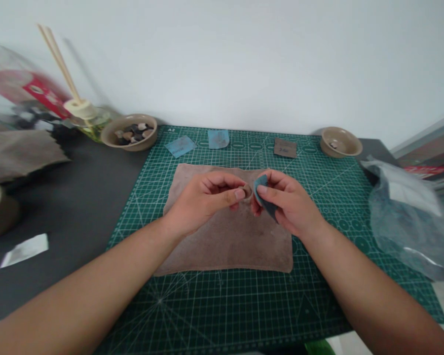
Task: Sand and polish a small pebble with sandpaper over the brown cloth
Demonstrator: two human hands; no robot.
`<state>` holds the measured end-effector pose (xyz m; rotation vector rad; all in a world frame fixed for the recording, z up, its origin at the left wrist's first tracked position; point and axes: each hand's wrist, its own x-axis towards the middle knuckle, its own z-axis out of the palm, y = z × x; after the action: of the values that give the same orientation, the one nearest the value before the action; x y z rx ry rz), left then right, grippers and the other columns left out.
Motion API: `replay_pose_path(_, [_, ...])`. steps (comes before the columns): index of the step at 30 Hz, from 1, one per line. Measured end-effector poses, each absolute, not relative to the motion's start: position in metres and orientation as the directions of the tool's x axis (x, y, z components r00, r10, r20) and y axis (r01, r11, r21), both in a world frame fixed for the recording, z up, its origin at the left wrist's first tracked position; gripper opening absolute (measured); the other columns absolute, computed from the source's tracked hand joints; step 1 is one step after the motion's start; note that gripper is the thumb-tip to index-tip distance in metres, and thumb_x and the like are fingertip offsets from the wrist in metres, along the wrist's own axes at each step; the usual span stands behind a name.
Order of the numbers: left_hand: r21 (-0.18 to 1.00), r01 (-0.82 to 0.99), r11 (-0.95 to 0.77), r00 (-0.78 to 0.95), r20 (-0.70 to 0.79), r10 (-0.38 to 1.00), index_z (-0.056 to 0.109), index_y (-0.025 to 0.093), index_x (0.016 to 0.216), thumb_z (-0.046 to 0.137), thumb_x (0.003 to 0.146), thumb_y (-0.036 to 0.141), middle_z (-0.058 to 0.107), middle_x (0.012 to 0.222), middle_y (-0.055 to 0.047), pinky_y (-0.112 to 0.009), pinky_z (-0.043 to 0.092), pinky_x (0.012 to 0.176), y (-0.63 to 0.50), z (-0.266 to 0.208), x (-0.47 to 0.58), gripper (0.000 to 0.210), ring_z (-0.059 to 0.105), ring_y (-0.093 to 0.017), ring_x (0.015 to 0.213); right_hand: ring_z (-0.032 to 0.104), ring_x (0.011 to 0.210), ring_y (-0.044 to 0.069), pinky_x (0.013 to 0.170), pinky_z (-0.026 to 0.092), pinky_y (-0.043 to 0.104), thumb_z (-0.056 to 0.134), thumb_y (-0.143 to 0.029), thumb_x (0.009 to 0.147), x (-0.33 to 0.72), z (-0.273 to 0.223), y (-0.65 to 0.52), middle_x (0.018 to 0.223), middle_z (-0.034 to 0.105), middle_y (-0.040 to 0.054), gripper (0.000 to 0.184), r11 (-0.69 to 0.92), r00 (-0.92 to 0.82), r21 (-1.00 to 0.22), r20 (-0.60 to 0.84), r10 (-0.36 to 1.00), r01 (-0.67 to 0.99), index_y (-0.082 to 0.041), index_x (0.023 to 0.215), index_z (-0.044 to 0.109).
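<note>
While a small brownish stone (247,190) is pinched between the thumb and fingers of the left hand (210,197), a bent sheet (261,185), blue on one part and dark grey on another, is gripped between the thumb and fingers of the right hand (290,199). Both grips are closed. The stone is held above a brown cloth (225,246), just beside the sheet; whether the two are touching cannot be told.

The cloth is laid flat on a green cutting mat (207,313), printed with white grid lines and marked A2 at its far left corner. Along the mat's far side are set, from left to right: a blue square (180,146), turned at an angle; a second blue square (218,139); a brown-grey square (285,148), on which dark writing is borne; and a beige bowl (350,143), in which a small piece is contained.

Left of the mat, a bowl of mixed stones (150,129) is placed near a reed diffuser (80,108). Nearer the left edge are found a ragged grey-brown cloth (18,153), a partly cropped bowl (3,214) and a white slip (27,249). At right, a clear plastic bag (403,227) is draped over the mat's edge.
</note>
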<state>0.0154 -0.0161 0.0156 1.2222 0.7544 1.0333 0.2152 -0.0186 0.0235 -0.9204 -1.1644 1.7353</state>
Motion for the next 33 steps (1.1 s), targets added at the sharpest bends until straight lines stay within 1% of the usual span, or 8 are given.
replay_pose_path(5, [0.977, -0.214, -0.002, 0.424, 0.095, 0.901, 0.075, 0.016, 0.092, 0.082, 0.08, 0.022, 0.076, 0.075, -0.002, -0.024, 0.054, 0.063, -0.018, 0.018, 0.016, 0.016, 0.069, -0.014, 0.066, 0.062, 0.058, 0.014, 0.055, 0.049, 0.027, 0.08, -0.045, 0.079, 0.214, 0.019, -0.019, 0.066, 0.067, -0.0032, 0.031, -0.247, -0.453, -0.954, -0.147, 0.879, -0.171, -0.022, 0.082, 0.059])
replay_pose_path(10, [0.969, 0.059, -0.238, 0.456, 0.186, 0.87, 0.074, 0.017, 0.089, 0.072, 0.084, 0.014, 0.076, 0.077, 0.0, -0.021, 0.051, 0.061, -0.025, 0.023, 0.02, 0.007, 0.069, -0.012, 0.068, 0.062, 0.055, 0.013, 0.051, 0.048, 0.025, 0.08, -0.046, 0.079, 0.218, 0.018, -0.019, 0.068, 0.071, -0.0017, 0.033, -0.256, -0.496, -0.964, -0.19, 0.847, -0.066, -0.021, 0.081, 0.058])
replay_pose_path(15, [0.705, 0.384, -0.596, 0.506, 0.379, 0.774, 0.072, 0.017, 0.081, 0.064, 0.084, 0.009, 0.067, 0.067, 0.003, -0.022, 0.041, 0.056, -0.028, 0.022, 0.016, 0.011, 0.059, -0.01, 0.06, 0.059, 0.055, 0.014, 0.049, 0.041, 0.025, 0.079, -0.045, 0.078, 0.221, 0.02, -0.018, 0.067, 0.069, -0.0018, 0.031, -0.037, -0.451, -0.977, -0.13, 0.883, 0.209, -0.021, 0.077, 0.06])
replay_pose_path(21, [0.381, 0.545, -0.746, 0.7, 0.283, 0.656, 0.069, 0.015, 0.085, 0.057, 0.081, 0.007, 0.066, 0.072, -0.003, -0.03, 0.04, 0.059, -0.028, 0.016, 0.011, 0.014, 0.061, -0.018, 0.067, 0.065, 0.072, 0.017, 0.064, 0.044, 0.03, 0.079, -0.029, 0.076, 0.214, 0.019, -0.022, 0.076, 0.073, -0.001, 0.014, 0.304, -0.427, -0.82, 0.081, 0.9, 0.485, -0.021, 0.076, 0.068])
replay_pose_path(24, [0.419, 0.55, -0.723, 0.678, 0.282, 0.679, 0.068, 0.014, 0.081, 0.058, 0.078, 0.006, 0.064, 0.068, -0.002, -0.029, 0.038, 0.057, -0.029, 0.018, 0.012, 0.013, 0.059, -0.017, 0.063, 0.064, 0.069, 0.016, 0.063, 0.043, 0.029, 0.081, -0.026, 0.074, 0.214, 0.02, -0.021, 0.072, 0.071, -0.0013, 0.015, 0.264, -0.42, -0.838, 0.046, 0.906, 0.477, -0.02, 0.073, 0.067])
replay_pose_path(27, [0.563, 0.519, -0.643, 0.59, 0.307, 0.746, 0.066, 0.014, 0.072, 0.061, 0.081, 0.01, 0.06, 0.061, 0.001, -0.025, 0.037, 0.052, -0.032, 0.025, 0.014, 0.011, 0.055, -0.012, 0.056, 0.06, 0.062, 0.014, 0.056, 0.043, 0.027, 0.086, -0.034, 0.069, 0.221, 0.021, -0.015, 0.069, 0.068, -0.0018, 0.028, 0.004, -0.451, -0.963, -0.122, 0.884, 0.269, -0.02, 0.071, 0.062])
replay_pose_path(30, [0.758, 0.393, -0.521, 0.506, 0.295, 0.811, 0.071, 0.016, 0.08, 0.066, 0.083, 0.015, 0.065, 0.063, 0.003, -0.021, 0.039, 0.05, -0.033, 0.032, 0.014, 0.006, 0.057, -0.009, 0.054, 0.058, 0.055, 0.012, 0.05, 0.045, 0.025, 0.089, -0.04, 0.064, 0.229, 0.021, -0.01, 0.067, 0.066, -0.0025, 0.039, -0.266, -0.551, -0.964, -0.238, 0.8, 0.031, -0.02, 0.071, 0.057])
replay_pose_path(33, [0.782, 0.343, -0.521, 0.514, 0.309, 0.8, 0.072, 0.017, 0.084, 0.067, 0.08, 0.012, 0.066, 0.064, 0.004, -0.019, 0.041, 0.051, -0.034, 0.034, 0.013, 0.008, 0.059, -0.009, 0.055, 0.056, 0.052, 0.011, 0.047, 0.042, 0.024, 0.091, -0.041, 0.06, 0.231, 0.019, -0.008, 0.067, 0.065, -0.0022, 0.043, -0.309, -0.581, -0.951, -0.245, 0.776, -0.012, -0.019, 0.071, 0.056])
